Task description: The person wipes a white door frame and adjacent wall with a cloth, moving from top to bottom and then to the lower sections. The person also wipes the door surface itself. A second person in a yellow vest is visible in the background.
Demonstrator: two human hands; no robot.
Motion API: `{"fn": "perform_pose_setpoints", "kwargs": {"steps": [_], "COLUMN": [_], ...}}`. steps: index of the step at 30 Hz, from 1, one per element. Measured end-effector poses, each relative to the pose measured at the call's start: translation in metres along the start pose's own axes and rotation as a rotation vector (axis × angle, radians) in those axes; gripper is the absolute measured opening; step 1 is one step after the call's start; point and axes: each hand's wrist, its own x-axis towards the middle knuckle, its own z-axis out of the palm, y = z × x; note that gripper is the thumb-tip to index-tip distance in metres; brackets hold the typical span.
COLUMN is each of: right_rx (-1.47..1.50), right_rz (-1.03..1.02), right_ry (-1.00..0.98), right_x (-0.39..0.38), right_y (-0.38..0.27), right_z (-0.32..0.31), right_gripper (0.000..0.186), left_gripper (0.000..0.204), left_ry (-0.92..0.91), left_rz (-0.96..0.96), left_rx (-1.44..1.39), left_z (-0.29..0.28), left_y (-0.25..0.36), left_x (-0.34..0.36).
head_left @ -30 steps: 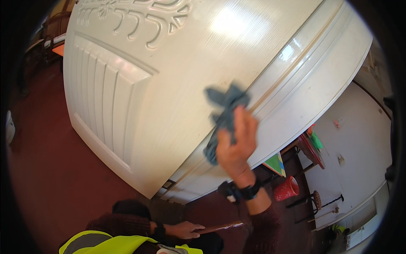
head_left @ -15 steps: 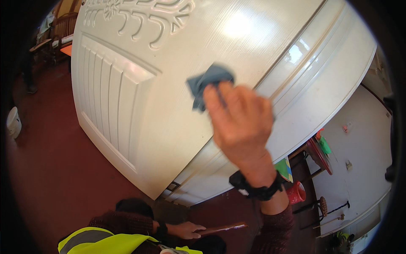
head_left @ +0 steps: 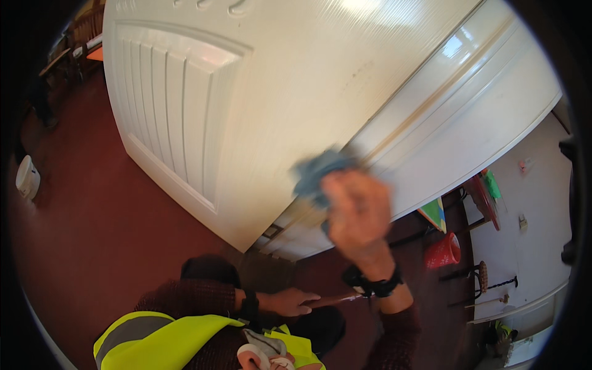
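Note:
A blue-grey cloth [head_left: 320, 176] is bunched in my right hand [head_left: 361, 213], whose fingers are closed on it; both are blurred. Cloth and hand are over the lower edge of a cream-white door [head_left: 246, 148] with moulded panels, by its white frame [head_left: 431, 129]. A black watch [head_left: 373, 283] is on my right wrist. Lower down, my left hand [head_left: 290, 302] reaches rightward with its fingers stretched out. Its fingertips are beside a narrow reddish-brown strip [head_left: 333, 300]; whether they touch it I cannot tell. A dark band [head_left: 249, 305] circles my left wrist.
Dark red floor [head_left: 123, 228] spreads to the left, with a white bucket [head_left: 28, 177] on it. Beyond the door frame are a red patterned bin [head_left: 443, 251], a red-topped table [head_left: 483, 200] and a stool [head_left: 481, 277] near a pale wall [head_left: 536, 228].
My right hand has moved down the door with the cloth, toward its edge by the frame. The view has shifted, and my left hand appears higher in the picture.

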Motion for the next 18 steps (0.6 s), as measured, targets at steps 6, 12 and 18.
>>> {"fn": "perform_pose_setpoints", "kwargs": {"steps": [6,12,18], "right_rx": [-0.093,-0.053,0.031], "right_rz": [0.259,0.201,0.064], "right_ry": [0.244,0.166,-0.169], "right_x": [0.035,-0.030,-0.083], "right_y": [0.024,-0.007,-0.028], "right_z": [0.013,0.064,0.056], "right_gripper": [0.042,0.042,0.032], "left_gripper": [0.060,0.060,0.060], "left_ry": [-0.036,-0.095,-0.144], "left_rz": [0.040,-0.002,0.013], "left_rx": [-0.027,-0.040,0.002], "left_z": [0.006,0.005,0.009], "left_y": [0.003,0.006,0.001], "left_x": [0.002,0.001,0.003]}}
